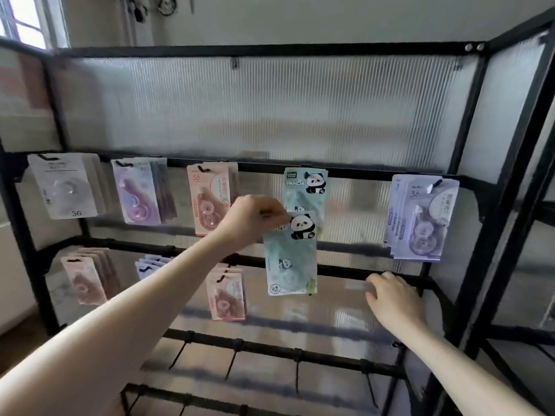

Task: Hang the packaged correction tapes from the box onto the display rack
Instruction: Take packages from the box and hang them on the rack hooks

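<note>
While pinched at its top edge between curled fingers [271,213] of the left hand [250,219], panda-printed pack [290,256] of correction tape hung free in front of the display rack [315,172], just below and overlapping the panda packs [304,187] already hooked on the upper rail, right of centre. Whether its hang hole had met the hook: could not be told. Right hand [392,298] found lower, toward the rack's right post, fingers loosely curled against the second rail [339,270], gripping nothing. Noted along the upper rail from the left end: white packs [64,186], lilac packs [139,192], pink packs [207,199]; lavender packs [420,217] near the right end. Second rail carried pink stacks [85,277] at left and centre [226,297]. Bare hooks [234,355] observed on the lower rail.
</note>
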{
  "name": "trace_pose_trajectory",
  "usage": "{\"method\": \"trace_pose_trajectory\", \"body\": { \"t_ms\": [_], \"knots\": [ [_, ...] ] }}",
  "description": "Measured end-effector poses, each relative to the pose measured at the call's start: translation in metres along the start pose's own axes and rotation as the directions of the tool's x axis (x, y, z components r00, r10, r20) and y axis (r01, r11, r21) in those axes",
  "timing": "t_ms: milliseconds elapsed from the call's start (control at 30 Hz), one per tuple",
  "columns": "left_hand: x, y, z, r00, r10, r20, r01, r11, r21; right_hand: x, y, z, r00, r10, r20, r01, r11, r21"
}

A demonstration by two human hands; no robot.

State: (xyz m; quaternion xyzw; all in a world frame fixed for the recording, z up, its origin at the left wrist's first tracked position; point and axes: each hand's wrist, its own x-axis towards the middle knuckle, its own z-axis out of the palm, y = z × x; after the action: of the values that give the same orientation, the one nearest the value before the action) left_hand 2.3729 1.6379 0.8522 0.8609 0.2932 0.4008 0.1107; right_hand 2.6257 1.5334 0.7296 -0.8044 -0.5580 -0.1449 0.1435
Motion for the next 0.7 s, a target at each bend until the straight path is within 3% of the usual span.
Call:
{"method": "trace_pose_trajectory", "body": {
  "t_ms": [133, 333, 500, 700],
  "knots": [
    [0.031, 0.019, -0.009, 0.996, -0.024, -0.082, 0.014, 0.993, -0.118, 0.008, 0.000, 0.000, 0.999, -0.032, -0.033, 0.034, 0.998, 0.053],
    [0.070, 0.015, -0.012, 0.986, -0.049, -0.157, 0.032, 0.994, -0.108, 0.020, -0.012, 0.003, 0.995, -0.090, -0.032, 0.092, 0.992, 0.089],
    [0.085, 0.001, 0.000, 0.992, -0.047, -0.119, 0.035, 0.994, -0.102, 0.027, -0.018, 0.007, 0.994, -0.101, -0.041, 0.104, 0.991, 0.085],
    [0.086, -0.008, 0.011, 0.995, -0.020, -0.097, -0.006, 0.966, -0.259, 0.031, -0.023, 0.011, 0.994, -0.099, -0.050, 0.102, 0.992, 0.072]
  ]
}}
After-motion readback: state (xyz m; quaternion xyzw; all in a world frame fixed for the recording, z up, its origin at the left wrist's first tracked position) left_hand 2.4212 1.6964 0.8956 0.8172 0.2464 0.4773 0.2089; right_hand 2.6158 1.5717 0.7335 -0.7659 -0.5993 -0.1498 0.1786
